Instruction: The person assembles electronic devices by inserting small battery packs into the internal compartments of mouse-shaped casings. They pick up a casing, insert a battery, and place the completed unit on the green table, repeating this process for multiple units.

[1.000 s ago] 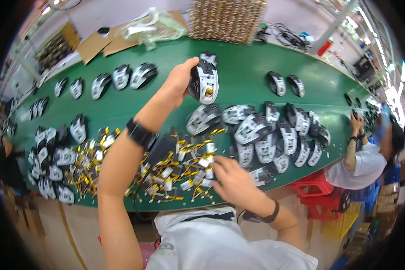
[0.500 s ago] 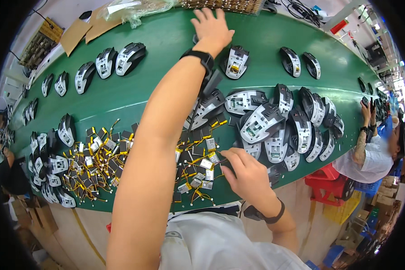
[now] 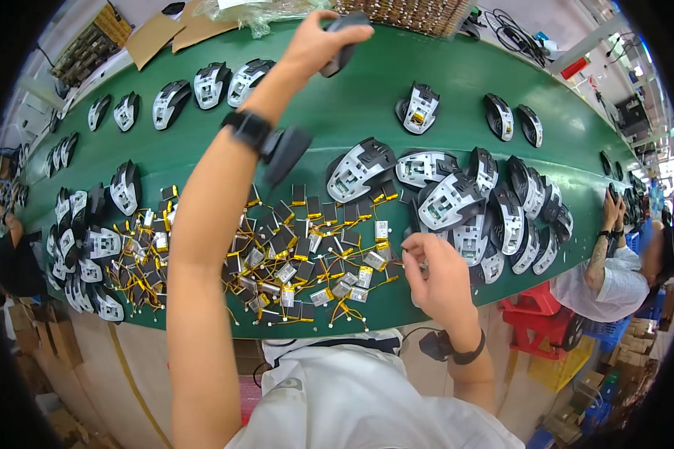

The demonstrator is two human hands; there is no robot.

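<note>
Over the far side of the green belt, my left hand [image 3: 312, 49] is closed round a dark grey computer mouse [image 3: 345, 43], slightly blurred. My right hand [image 3: 443, 280] is low at the right edge of the battery pile, thumb and fingertips pinched together. Whatever they pinch is too small to make out. Beside it lie silver and black battery packs [image 3: 374, 260] with yellow tape and thin wires. An upturned mouse [image 3: 359, 170] with an open underside lies above the pile. Right of my right hand, more upturned mice [image 3: 451, 200] are heaped.
Upturned mice, one of them a mouse with a yellow-taped battery [image 3: 419, 108], stand spaced along the far belt [image 3: 337, 105]. A woven basket [image 3: 408, 15] and cardboard [image 3: 153, 39] are at the back. More mice [image 3: 101, 243] crowd the left. A co-worker [image 3: 614, 262] sits far right by a red stool [image 3: 533, 318].
My left hand, spread over the far belt before, has closed on a mouse and come slightly left. My right hand stays pinched near the batteries. The whole view has shifted a little.
</note>
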